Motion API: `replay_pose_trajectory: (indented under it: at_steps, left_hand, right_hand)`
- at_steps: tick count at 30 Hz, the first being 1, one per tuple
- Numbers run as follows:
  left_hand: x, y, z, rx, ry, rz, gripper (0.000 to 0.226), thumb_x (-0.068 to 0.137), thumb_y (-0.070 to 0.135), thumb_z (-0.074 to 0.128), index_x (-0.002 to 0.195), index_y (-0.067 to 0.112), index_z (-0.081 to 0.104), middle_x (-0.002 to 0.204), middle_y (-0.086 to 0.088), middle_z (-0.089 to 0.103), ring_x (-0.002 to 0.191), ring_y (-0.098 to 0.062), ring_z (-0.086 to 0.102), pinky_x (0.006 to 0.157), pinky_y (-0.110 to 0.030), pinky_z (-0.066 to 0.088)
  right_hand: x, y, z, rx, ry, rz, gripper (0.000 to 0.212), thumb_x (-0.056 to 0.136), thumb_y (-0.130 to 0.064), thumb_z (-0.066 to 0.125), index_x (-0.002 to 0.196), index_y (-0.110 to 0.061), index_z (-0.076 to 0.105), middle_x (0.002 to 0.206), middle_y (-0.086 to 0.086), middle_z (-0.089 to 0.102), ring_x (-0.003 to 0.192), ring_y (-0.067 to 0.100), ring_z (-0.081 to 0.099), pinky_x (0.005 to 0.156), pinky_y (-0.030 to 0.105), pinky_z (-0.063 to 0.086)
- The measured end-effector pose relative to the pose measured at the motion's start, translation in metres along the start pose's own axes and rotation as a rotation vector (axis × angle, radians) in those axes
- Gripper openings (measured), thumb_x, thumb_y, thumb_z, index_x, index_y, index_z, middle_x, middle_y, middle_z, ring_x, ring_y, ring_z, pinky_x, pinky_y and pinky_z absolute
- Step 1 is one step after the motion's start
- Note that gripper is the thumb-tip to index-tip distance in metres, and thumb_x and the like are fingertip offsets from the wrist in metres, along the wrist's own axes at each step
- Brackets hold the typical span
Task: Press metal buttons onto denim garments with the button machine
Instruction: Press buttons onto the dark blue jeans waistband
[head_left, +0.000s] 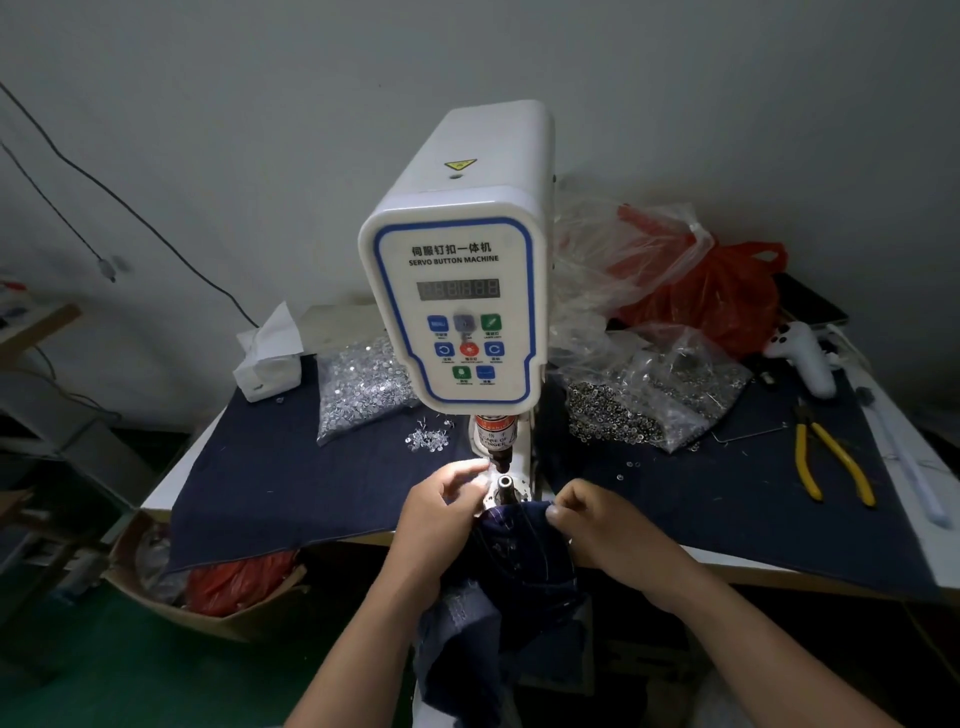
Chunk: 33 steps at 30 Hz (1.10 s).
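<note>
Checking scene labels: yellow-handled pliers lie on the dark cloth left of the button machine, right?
Wrong side. The head view shows the yellow-handled pliers lying on the dark cloth to the right of the button machine, not the left.

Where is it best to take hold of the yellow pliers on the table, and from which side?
Take the yellow pliers by both handles near the middle, from above. They lie flat on the dark cloth, handles spread toward the person and jaws pointing away, so the near ends are probably easiest to reach.

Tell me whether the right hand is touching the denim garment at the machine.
Touching. The head view shows the right hand pinching the top edge of the denim garment, thumb pressed on the fabric just right of the lower die.
</note>
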<state>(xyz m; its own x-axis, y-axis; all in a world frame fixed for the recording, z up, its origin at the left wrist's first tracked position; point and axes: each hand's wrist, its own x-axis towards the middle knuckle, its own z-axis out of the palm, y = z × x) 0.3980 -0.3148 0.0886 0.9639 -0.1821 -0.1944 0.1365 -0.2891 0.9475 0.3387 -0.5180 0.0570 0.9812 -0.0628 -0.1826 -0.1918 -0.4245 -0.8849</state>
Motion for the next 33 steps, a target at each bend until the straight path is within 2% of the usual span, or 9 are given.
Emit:
replay_pose_trajectory:
  at_steps: [4,7,9,14,19,22,26,30,33]
  left_hand:
    - [-0.007,0.002,-0.013,-0.222,-0.146,-0.212,0.013,0.085,0.029,0.072,0.088,0.019,0.080,0.080,0.007,0.068,0.078,-0.010,0.066,0.070,-0.021,0.051]
    - [-0.014,0.005,-0.014,-0.577,-0.235,-0.294,0.027,0.061,0.030,0.074,0.081,0.012,0.076,0.079,-0.004,0.063,0.065,-0.017,0.067,0.059,-0.024,0.057]
    - [-0.019,0.007,-0.014,-0.639,-0.243,-0.267,0.023,0.068,0.032,0.065,0.076,0.012,0.075,0.080,-0.006,0.066,0.064,-0.015,0.069,0.059,-0.023,0.057]
    - [-0.027,0.006,-0.016,-0.607,-0.200,-0.192,0.028,0.076,0.032,0.055,0.071,0.017,0.078,0.091,-0.005,0.072,0.084,-0.011,0.074,0.089,-0.032,0.040]
    - [-0.034,0.008,-0.016,-0.629,-0.217,-0.151,0.029,0.075,0.031,0.050,0.069,0.018,0.075,0.091,-0.005,0.070,0.094,-0.018,0.070,0.098,-0.035,0.037]
    - [-0.034,0.012,-0.017,-0.710,-0.273,-0.148,0.029,0.076,0.027,0.047,0.074,0.014,0.073,0.094,-0.009,0.067,0.096,-0.024,0.064,0.097,-0.038,0.038]
    - [-0.037,0.015,-0.019,-0.978,-0.465,-0.195,0.029,0.078,0.024,0.048,0.088,0.006,0.068,0.094,-0.013,0.063,0.085,-0.029,0.060,0.082,-0.042,0.049]
    - [-0.039,0.013,-0.027,-0.639,-0.429,0.024,0.023,0.070,0.023,0.054,0.083,0.011,0.068,0.087,-0.011,0.058,0.082,-0.022,0.061,0.075,-0.031,0.053]
    - [-0.039,0.009,-0.031,-0.017,-0.388,0.309,0.017,0.079,0.016,0.058,0.086,0.015,0.074,0.086,-0.001,0.070,0.084,-0.014,0.064,0.078,-0.025,0.047]
  right_hand:
    - [-0.002,-0.006,0.004,-0.021,0.100,-0.004,0.015,0.098,-0.040,0.059,0.094,-0.026,0.055,0.082,-0.009,0.059,0.068,0.002,0.051,0.067,0.026,0.043]
    - [-0.017,-0.012,0.016,-0.089,0.433,-0.399,0.018,0.098,-0.034,0.063,0.087,-0.027,0.051,0.090,-0.009,0.052,0.080,0.008,0.053,0.073,0.022,0.042]
    - [-0.034,-0.009,0.029,-0.196,0.389,-0.632,0.021,0.100,-0.042,0.060,0.086,-0.028,0.052,0.090,-0.016,0.050,0.086,0.005,0.051,0.077,0.022,0.041]
    - [-0.059,0.014,0.048,-0.404,0.234,-0.469,0.032,0.094,-0.052,0.056,0.118,-0.031,0.060,0.117,-0.019,0.051,0.111,0.006,0.048,0.096,0.027,0.043]
    - [-0.060,0.001,0.035,-0.389,0.137,-0.455,0.026,0.092,-0.047,0.064,0.112,-0.031,0.059,0.108,-0.029,0.043,0.110,0.001,0.038,0.096,0.026,0.037]
    - [-0.063,-0.009,0.036,-0.322,0.054,-0.418,0.029,0.094,-0.042,0.065,0.116,-0.046,0.047,0.113,-0.033,0.041,0.114,-0.007,0.035,0.102,0.025,0.032]
    - [-0.064,-0.015,0.039,-0.262,0.033,-0.396,0.026,0.094,-0.038,0.069,0.096,-0.048,0.045,0.107,-0.022,0.046,0.111,0.000,0.039,0.097,0.025,0.035]
    - [-0.063,-0.018,0.025,-0.232,0.010,-0.370,0.031,0.087,-0.032,0.076,0.082,-0.039,0.047,0.101,-0.018,0.051,0.106,0.003,0.044,0.090,0.022,0.037]
    - [-0.061,-0.025,0.013,-0.168,-0.009,-0.325,0.025,0.085,-0.032,0.078,0.083,-0.039,0.054,0.100,-0.010,0.051,0.098,0.006,0.052,0.087,0.022,0.039]
